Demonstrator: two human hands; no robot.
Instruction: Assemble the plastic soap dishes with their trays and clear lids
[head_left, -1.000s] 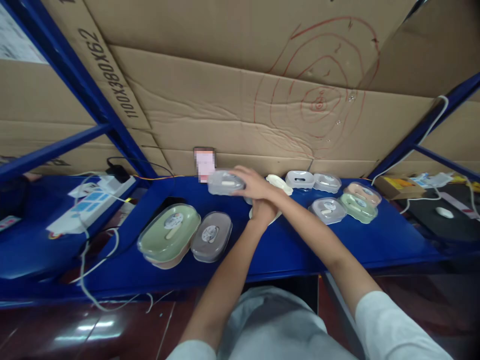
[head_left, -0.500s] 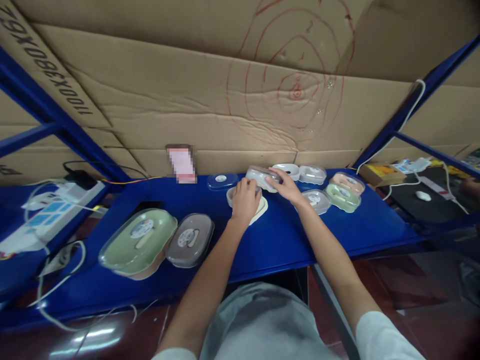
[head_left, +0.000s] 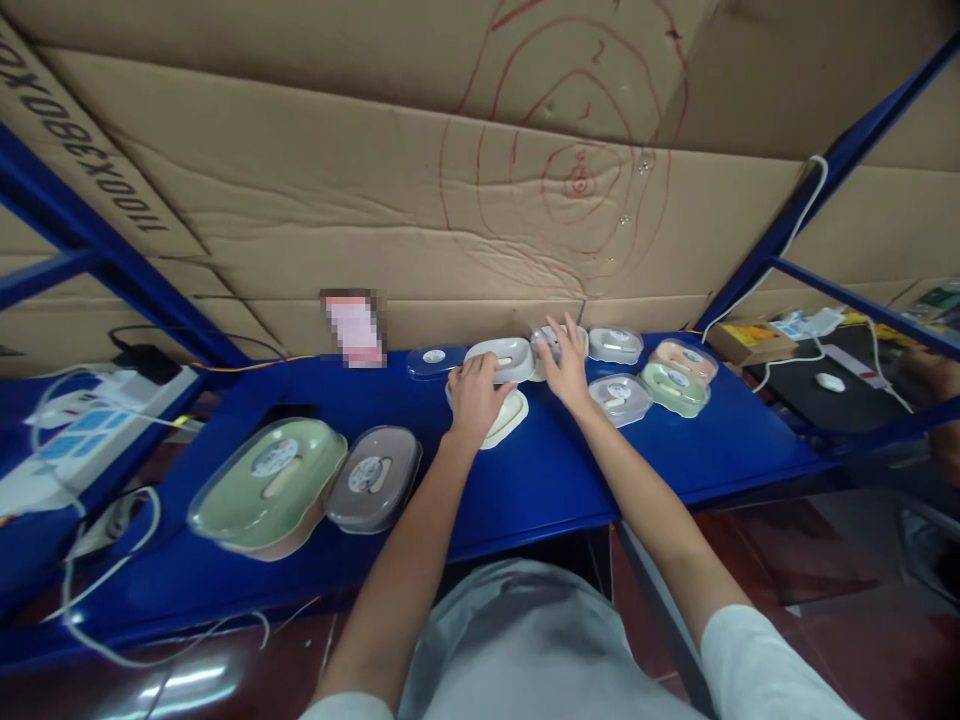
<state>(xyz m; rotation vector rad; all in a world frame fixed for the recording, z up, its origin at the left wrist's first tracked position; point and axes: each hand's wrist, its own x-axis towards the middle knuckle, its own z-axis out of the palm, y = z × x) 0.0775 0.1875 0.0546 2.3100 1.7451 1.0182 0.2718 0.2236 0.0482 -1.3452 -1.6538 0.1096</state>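
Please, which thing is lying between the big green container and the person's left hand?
In the head view, a grey lidded container lies between the big green container and the left hand.

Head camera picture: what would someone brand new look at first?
Probably the wobbly red rings drawn on the cardboard behind the blue table. Next, the big green box toward the table's left side. Then the bare left hand and right hand, among pale boxes near the table's back edge.
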